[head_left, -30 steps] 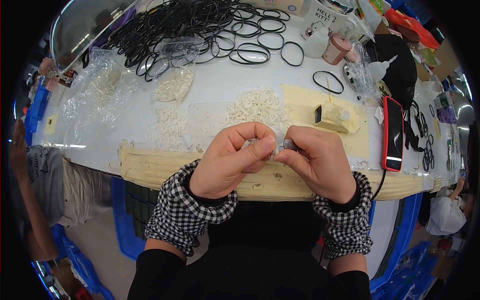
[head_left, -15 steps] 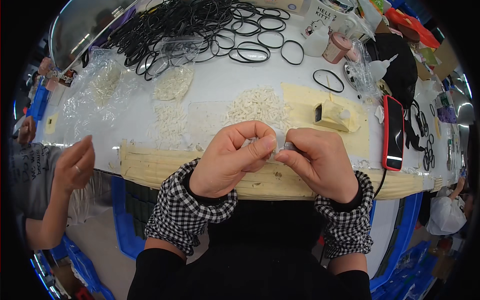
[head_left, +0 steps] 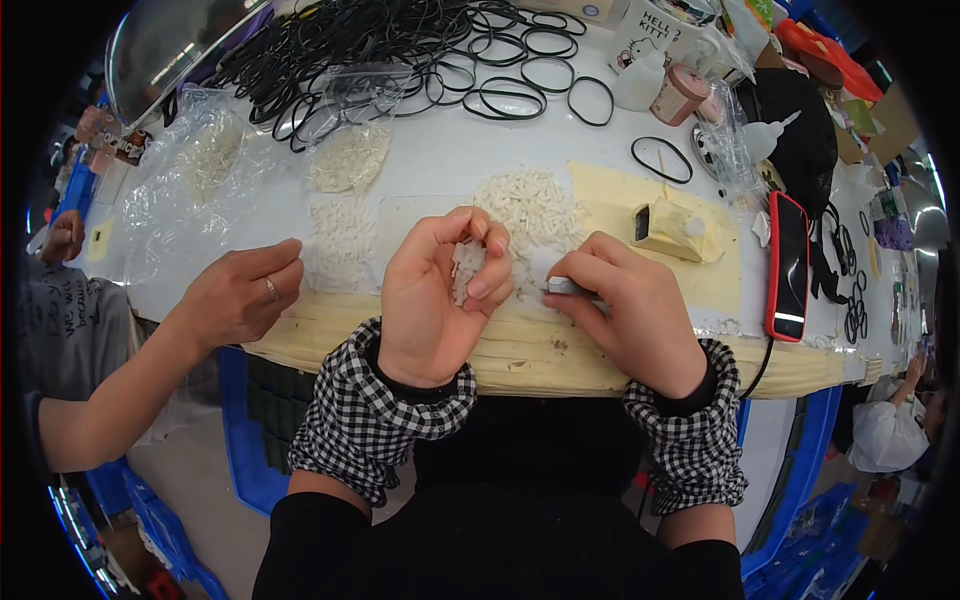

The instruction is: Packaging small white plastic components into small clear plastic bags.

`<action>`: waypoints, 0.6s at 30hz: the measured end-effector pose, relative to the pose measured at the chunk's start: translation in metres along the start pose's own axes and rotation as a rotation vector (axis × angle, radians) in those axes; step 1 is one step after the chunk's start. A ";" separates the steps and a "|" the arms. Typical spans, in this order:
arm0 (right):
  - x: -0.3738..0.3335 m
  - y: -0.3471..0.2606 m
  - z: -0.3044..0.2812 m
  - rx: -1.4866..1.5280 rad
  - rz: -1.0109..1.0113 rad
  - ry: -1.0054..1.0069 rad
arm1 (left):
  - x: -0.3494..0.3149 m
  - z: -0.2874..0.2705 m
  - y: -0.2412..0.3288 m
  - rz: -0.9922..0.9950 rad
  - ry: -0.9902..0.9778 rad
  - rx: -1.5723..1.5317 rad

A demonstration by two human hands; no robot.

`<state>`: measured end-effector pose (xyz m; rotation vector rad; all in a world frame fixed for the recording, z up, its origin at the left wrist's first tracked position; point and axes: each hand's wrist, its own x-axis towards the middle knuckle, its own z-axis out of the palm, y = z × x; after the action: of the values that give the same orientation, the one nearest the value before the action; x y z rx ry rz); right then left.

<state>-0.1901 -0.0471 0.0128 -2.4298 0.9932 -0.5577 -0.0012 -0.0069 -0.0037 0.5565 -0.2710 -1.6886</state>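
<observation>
- Your left hand (head_left: 425,300) is cupped palm-up, its fingers curled over white pieces (head_left: 465,268); the fingers hide part of them, so their count cannot be told.
- Your right hand (head_left: 640,325) pinches a grey tool (head_left: 565,285) between thumb and forefinger. Only its tip end shows; the rest is covered by your fingers, and its kind cannot be made out.
- Your two hands are apart, near the front edge of the table (head_left: 610,160), short of the main pile (head_left: 535,205) of similar white pieces. Your left fingers cover that pile's near left edge.
- Your left hand also overlaps a clear sheet (head_left: 410,212), whose near corner is hidden.
- A co-worker's hand (head_left: 245,290), ringed, reaches in from your left, fingertips just beside the small pile (head_left: 342,235). Whether it holds anything cannot be told.
- Beyond that pile lies a bag (head_left: 350,155) of pale pieces; farther left, a crumpled clear bag (head_left: 190,190), contents blurred by glare.
- A yellow block (head_left: 680,232) sits beyond your right hand; a red-cased phone (head_left: 787,265) lies to its right.
- Black bands (head_left: 320,70) heap across the far side, cut off by the upper rim.
</observation>
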 end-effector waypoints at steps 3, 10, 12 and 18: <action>0.001 -0.003 0.002 -0.015 0.001 0.043 | 0.001 0.001 0.000 0.010 0.007 0.026; 0.005 -0.012 -0.010 0.374 0.081 0.302 | -0.001 0.007 -0.002 -0.104 -0.086 0.292; 0.006 -0.011 -0.008 0.373 -0.025 0.367 | -0.006 0.012 0.000 -0.152 -0.105 0.342; 0.010 -0.014 -0.005 0.364 -0.137 0.334 | -0.002 0.003 -0.004 -0.224 -0.266 0.228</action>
<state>-0.1786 -0.0469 0.0267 -2.1263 0.7685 -1.1166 -0.0056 -0.0042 -0.0028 0.5440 -0.6186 -1.9653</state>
